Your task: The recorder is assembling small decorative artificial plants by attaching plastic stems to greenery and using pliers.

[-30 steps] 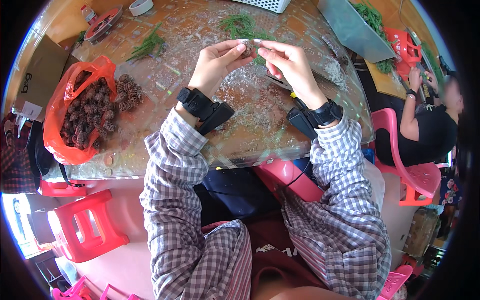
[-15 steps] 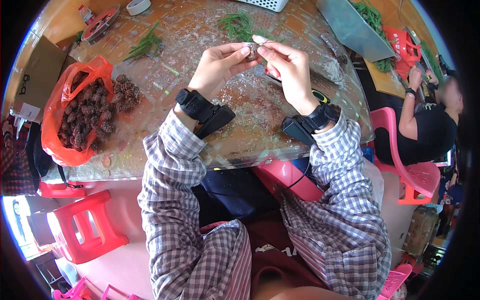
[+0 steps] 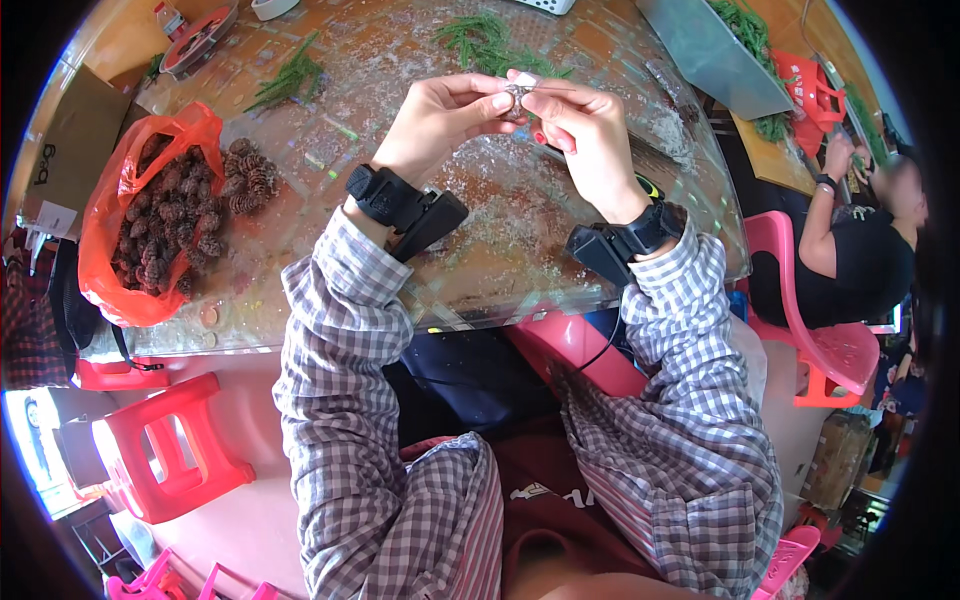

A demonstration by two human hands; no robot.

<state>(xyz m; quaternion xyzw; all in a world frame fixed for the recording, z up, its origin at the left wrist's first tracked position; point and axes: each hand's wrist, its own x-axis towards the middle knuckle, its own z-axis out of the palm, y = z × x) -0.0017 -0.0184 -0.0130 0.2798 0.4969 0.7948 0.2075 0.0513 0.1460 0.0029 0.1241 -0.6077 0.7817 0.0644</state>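
Observation:
Over the table, my left hand (image 3: 440, 118) pinches a small grey-brown pine cone (image 3: 515, 100) between thumb and fingers. My right hand (image 3: 583, 125) meets it from the other side, its fingertips closed on what looks like a thin dark wire at the cone; the fingers partly hide it. Red shows on one of the right fingers. Green sprigs (image 3: 478, 42) lie just beyond my hands. To the left, an orange-red plastic bag (image 3: 100, 250) lies open with many dark pine cones (image 3: 170, 220), and several larger cones (image 3: 248, 178) rest beside it.
White flecks litter the glass-topped table (image 3: 400, 290). Another green sprig (image 3: 290, 75), a tape roll (image 3: 272, 8) and a round tray (image 3: 200, 40) lie at the far left. A grey bin (image 3: 715, 60) holds greenery at the far right. A person (image 3: 860, 230) sits at the right.
Both hands have shifted slightly to the right, still together at the pine cone. The right fingers have turned a little about it. The view has tilted slightly.

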